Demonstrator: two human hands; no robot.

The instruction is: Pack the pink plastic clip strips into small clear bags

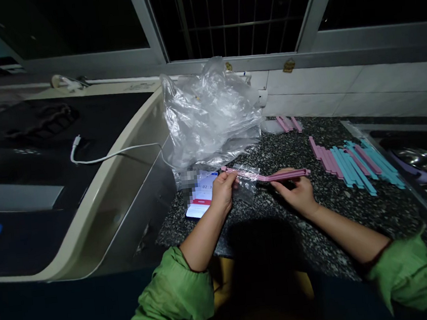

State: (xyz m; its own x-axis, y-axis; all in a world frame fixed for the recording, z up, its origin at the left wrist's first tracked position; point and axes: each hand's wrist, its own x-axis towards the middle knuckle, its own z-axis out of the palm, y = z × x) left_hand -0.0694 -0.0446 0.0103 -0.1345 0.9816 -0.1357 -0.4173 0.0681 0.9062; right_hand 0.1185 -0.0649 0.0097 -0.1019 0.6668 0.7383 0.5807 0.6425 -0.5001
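Note:
A pink plastic bag-sealing clip [284,175] is spread wide open at its hinge, held in front of me above the dark counter. My left hand [223,189] is closed on its left arm, thumb and fingers pinching near the end. On the other arm, my right hand [297,192] is closed from below, with the thumb along the near side. A small piece of clear plastic [247,187] hangs around the left arm of the clip. A lit phone [202,197] lies beside my left hand, partly covered by it.
A crumpled clear plastic bag [212,114] stands at the back. Several pink clips [326,161] and blue clips [352,168] lie to the right, before a sink [419,153]. More pink clips [289,123] lie by the wall. A washing machine [124,179] with a white cable [121,151] occupies the left.

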